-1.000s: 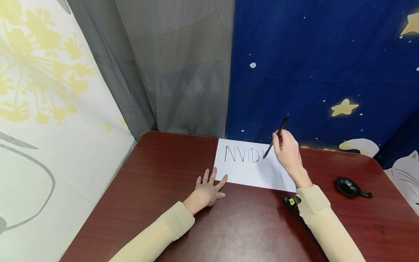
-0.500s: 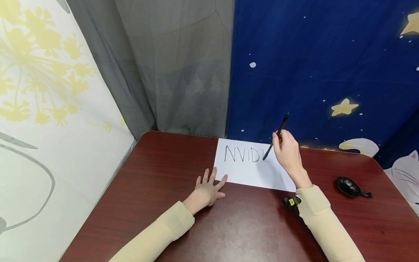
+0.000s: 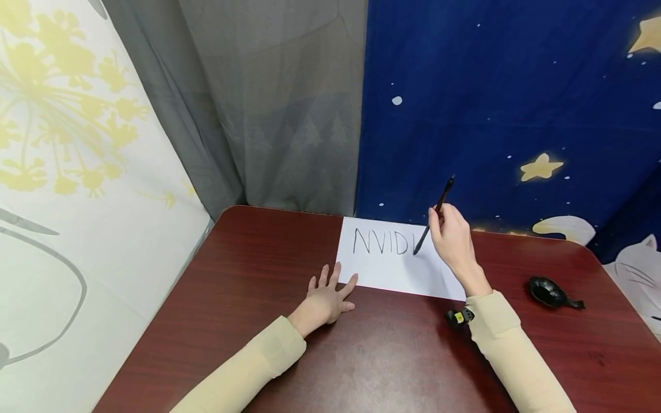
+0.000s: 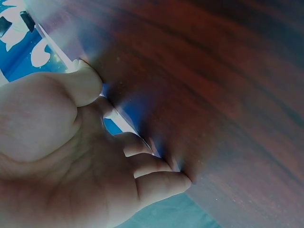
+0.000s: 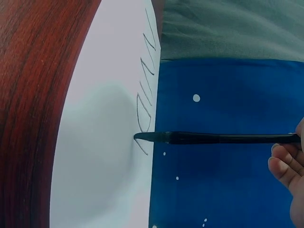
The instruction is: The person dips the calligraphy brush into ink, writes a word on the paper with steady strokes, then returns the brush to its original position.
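Observation:
My right hand (image 3: pixel 454 238) pinches a slim black pen (image 3: pixel 440 205) that leans up and to the right. Its dark tip touches a white sheet of paper (image 3: pixel 382 272). Thin handwritten letters, N, V, I and D, run along the sheet's upper part, and the tip is at the foot of a stroke right of the D. In the right wrist view the pen (image 5: pixel 218 138) crosses in front of the blue backdrop, its tip on that stroke. With fingers spread, my left hand (image 3: pixel 325 302) rests at the sheet's lower left corner, partly on the table.
The dark red wooden table (image 3: pixel 248 258) has a rounded far edge close behind the paper. A black oval object with a short stem (image 3: pixel 548 292) lies at the right. Grey and blue starry curtains (image 3: pixel 490 103) hang behind.
The pen tip has slid slightly down the paper, lengthening the stroke after the D. My left hand has kept its place, and the head view has shifted very slightly.

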`<state>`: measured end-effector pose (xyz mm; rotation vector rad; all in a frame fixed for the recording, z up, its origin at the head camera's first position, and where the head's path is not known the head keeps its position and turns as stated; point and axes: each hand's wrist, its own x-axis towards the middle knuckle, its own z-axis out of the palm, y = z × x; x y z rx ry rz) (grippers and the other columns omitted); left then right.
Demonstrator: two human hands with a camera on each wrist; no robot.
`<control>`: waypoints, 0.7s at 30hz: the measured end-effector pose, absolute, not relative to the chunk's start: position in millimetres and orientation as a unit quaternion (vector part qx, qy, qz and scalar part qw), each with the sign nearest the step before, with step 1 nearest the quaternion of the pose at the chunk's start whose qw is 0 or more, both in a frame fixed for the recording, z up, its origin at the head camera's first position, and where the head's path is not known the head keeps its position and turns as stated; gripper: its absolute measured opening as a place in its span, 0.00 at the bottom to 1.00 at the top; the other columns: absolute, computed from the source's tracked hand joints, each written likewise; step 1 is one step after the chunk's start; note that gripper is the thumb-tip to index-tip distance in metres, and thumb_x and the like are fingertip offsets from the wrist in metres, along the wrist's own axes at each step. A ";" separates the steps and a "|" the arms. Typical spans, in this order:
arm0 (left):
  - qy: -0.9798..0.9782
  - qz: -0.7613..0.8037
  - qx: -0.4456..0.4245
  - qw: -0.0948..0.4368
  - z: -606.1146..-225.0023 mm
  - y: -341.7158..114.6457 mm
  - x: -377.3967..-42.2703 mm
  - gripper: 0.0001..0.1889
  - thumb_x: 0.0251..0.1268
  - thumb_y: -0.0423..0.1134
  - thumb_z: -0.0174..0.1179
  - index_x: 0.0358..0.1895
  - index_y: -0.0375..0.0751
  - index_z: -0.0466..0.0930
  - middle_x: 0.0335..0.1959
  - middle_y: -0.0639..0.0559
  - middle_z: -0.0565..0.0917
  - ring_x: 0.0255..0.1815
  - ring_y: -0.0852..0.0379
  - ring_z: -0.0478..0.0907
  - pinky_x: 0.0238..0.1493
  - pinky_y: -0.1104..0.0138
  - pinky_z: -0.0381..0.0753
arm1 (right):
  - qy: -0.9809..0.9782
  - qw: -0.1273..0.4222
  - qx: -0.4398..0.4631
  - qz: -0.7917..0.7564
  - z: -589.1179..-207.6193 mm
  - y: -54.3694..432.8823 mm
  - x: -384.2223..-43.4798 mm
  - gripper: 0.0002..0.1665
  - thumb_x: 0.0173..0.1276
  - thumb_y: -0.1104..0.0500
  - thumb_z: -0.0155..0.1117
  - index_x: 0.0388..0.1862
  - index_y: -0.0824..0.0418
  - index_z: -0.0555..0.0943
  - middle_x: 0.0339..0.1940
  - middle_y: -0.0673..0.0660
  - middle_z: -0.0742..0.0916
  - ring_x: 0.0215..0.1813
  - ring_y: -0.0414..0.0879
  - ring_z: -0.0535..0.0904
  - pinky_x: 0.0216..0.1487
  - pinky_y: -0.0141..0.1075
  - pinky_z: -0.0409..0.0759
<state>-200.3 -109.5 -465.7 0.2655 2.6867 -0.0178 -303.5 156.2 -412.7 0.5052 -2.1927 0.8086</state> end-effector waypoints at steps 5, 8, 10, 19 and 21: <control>0.971 -0.009 0.093 0.218 -466.3 -108.6 -201.0 0.36 0.78 0.61 0.40 0.82 0.71 0.37 0.84 0.48 0.32 0.83 0.44 0.31 0.77 0.47 0.46 | -0.851 0.372 0.191 0.319 -409.9 157.0 -303.0 0.11 0.78 0.61 0.57 0.40 0.70 0.78 0.29 0.62 0.79 0.28 0.52 0.73 0.29 0.40 0.69; 0.970 -0.010 0.092 0.224 -466.3 -108.6 -202.1 0.35 0.78 0.61 0.40 0.82 0.71 0.35 0.83 0.48 0.31 0.83 0.44 0.29 0.78 0.47 0.45 | -0.842 0.382 0.190 0.329 -405.1 158.2 -303.8 0.12 0.78 0.60 0.58 0.41 0.71 0.78 0.31 0.64 0.80 0.30 0.53 0.75 0.31 0.38 0.69; 0.970 -0.007 0.092 0.224 -467.2 -109.2 -202.8 0.35 0.78 0.61 0.39 0.82 0.70 0.36 0.83 0.48 0.31 0.82 0.44 0.29 0.78 0.47 0.44 | -0.837 0.390 0.191 0.334 -400.9 159.5 -305.0 0.13 0.79 0.60 0.58 0.42 0.72 0.78 0.31 0.64 0.81 0.31 0.53 0.77 0.32 0.36 0.69; 0.970 -0.013 0.090 0.224 -452.0 -106.7 -194.8 0.35 0.79 0.59 0.40 0.82 0.69 0.38 0.84 0.48 0.33 0.83 0.45 0.32 0.78 0.49 0.46 | -0.843 0.391 0.186 0.318 -392.7 171.0 -309.3 0.14 0.79 0.59 0.58 0.43 0.72 0.78 0.33 0.65 0.80 0.32 0.54 0.76 0.33 0.35 0.68; 0.971 -0.015 0.090 0.221 -445.5 -105.5 -191.0 0.34 0.79 0.58 0.41 0.82 0.69 0.40 0.84 0.48 0.35 0.83 0.45 0.33 0.77 0.49 0.48 | -0.845 0.388 0.185 0.317 -393.6 173.9 -310.4 0.13 0.79 0.59 0.58 0.43 0.72 0.78 0.33 0.65 0.80 0.32 0.54 0.77 0.33 0.37 0.69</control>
